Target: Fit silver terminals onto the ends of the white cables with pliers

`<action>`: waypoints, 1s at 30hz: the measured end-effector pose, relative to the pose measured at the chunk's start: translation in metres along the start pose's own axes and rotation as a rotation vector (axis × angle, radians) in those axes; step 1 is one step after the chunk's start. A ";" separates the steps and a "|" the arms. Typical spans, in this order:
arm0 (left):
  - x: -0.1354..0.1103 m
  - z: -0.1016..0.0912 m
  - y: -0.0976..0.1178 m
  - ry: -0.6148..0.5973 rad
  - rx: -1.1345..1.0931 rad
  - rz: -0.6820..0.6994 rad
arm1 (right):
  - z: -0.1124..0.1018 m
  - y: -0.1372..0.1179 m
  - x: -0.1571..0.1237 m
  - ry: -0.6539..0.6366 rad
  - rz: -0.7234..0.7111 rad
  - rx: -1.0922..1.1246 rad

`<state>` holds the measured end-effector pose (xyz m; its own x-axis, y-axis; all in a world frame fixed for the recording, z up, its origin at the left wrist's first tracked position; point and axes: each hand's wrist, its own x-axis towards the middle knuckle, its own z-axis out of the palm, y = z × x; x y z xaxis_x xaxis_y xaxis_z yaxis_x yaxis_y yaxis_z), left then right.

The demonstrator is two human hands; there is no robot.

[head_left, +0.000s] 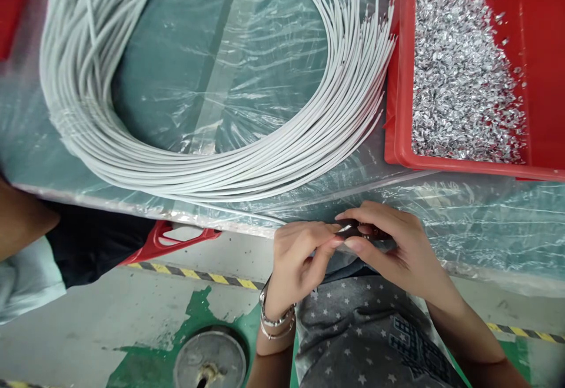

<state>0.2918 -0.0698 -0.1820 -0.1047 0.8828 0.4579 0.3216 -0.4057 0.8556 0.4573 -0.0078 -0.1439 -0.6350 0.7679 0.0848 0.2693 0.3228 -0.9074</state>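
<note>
A thick bundle of white cables [220, 176] lies curved on the plastic-covered table, its cut ends fanned out toward the right. One white cable [265, 217] runs from the bundle into my left hand [302, 255], whose fingers are pinched around its end at the table's near edge. Opposite it, my right hand [404, 246] is closed on a small dark tool [377, 232], mostly hidden by the fingers; its exact kind does not show. Between the fingertips of both hands, where they meet, a small shiny silvery spot shows.
A red bin [399, 93] holding many silvery foil scraps [463, 76] stands at the right. Another person's arm [24, 220] is at the left, near a red plastic stool [154, 246]. Below, a round metal stool seat [209, 352] stands on the floor.
</note>
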 end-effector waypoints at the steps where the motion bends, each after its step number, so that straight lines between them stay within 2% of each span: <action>1: 0.001 0.000 0.000 -0.002 0.006 0.008 | 0.000 -0.001 0.000 -0.003 0.011 -0.001; 13: -0.001 0.000 -0.003 -0.009 0.058 0.058 | 0.003 -0.013 -0.004 -0.033 0.202 0.077; 16: -0.001 0.001 -0.002 -0.010 0.008 0.015 | 0.002 -0.016 -0.006 -0.043 0.228 0.085; 19: -0.004 0.003 0.000 0.047 -0.073 -0.052 | -0.003 -0.016 -0.014 -0.058 0.250 0.024; 22: -0.004 0.004 0.001 0.106 -0.106 -0.108 | -0.010 -0.014 -0.027 -0.004 0.268 -0.052; 27: 0.003 0.000 0.006 0.053 -0.105 -0.093 | -0.018 -0.012 -0.034 0.189 0.160 -0.075; 30: 0.006 -0.004 0.010 0.006 -0.076 -0.126 | -0.021 -0.012 -0.025 0.120 0.035 -0.152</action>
<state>0.2908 -0.0693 -0.1693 -0.1459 0.9265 0.3468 0.2334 -0.3084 0.9222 0.4851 -0.0196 -0.1263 -0.5347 0.8377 0.1108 0.4019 0.3675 -0.8387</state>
